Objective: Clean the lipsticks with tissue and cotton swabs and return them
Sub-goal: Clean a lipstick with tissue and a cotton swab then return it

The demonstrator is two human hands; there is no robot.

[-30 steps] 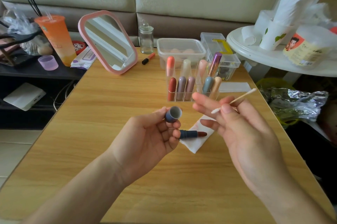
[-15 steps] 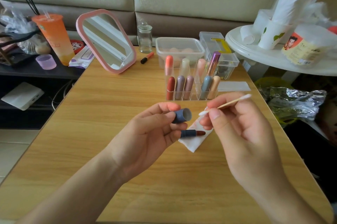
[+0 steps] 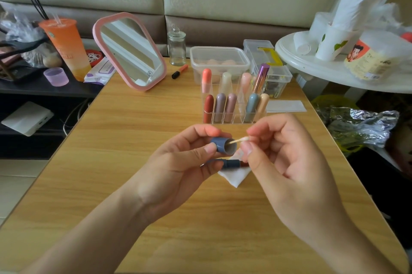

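Item, left hand (image 3: pixel 178 169): I am seeing it pinching the blue cap (image 3: pixel 220 145) between thumb and forefinger, mouth turned rightward, while its lower fingers are gripping the open lipstick (image 3: pixel 231 164). Item, right hand (image 3: pixel 289 162): it is pinching a cotton swab (image 3: pixel 239 140), whose tip is sitting in the cap's mouth; its thumb is partly blocking the lipstick's red end. Both hands are working close together above a tissue (image 3: pixel 236 176) lying on the wooden table (image 3: pixel 133 140). Beyond, a clear organizer (image 3: pixel 234 115) is holding other lipsticks upright, partly screening a lidded box (image 3: pixel 219 62). A pink mirror (image 3: pixel 130 51) and glass jar (image 3: pixel 176 47) are standing behind, an orange marker (image 3: pixel 179 71) lying between them.
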